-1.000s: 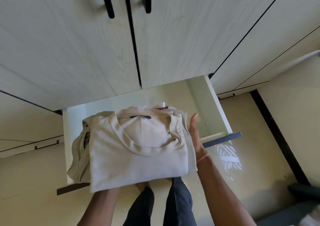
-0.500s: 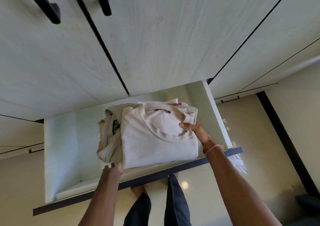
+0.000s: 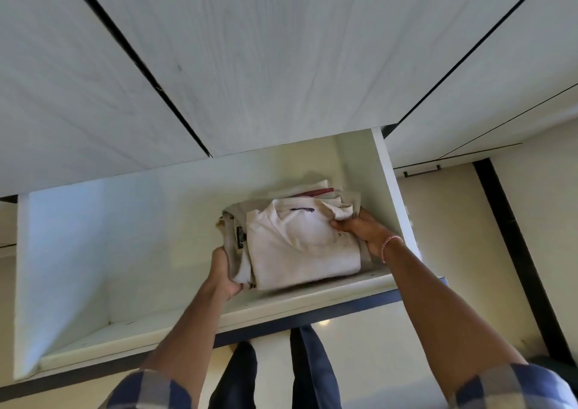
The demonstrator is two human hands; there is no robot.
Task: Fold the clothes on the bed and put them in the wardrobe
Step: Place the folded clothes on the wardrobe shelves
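Observation:
A stack of folded cream clothes, topped by a cream T-shirt with a dark neck label, sits low inside the open wardrobe drawer, toward its right end. My left hand grips the stack's left front corner from below. My right hand holds the right side, thumb on the T-shirt's collar area. A white and red folded piece shows at the back of the stack. Whether the stack rests on the drawer floor I cannot tell.
Closed pale wood-grain wardrobe doors hang over the drawer's back. The drawer's left part is bare white board. Its dark front edge runs above my legs. Glossy beige floor with a black strip lies to the right.
The stack has gone from above the drawer's front edge down into the drawer, toward its right end. My right hand moved from flat beside the stack to holding its right side.

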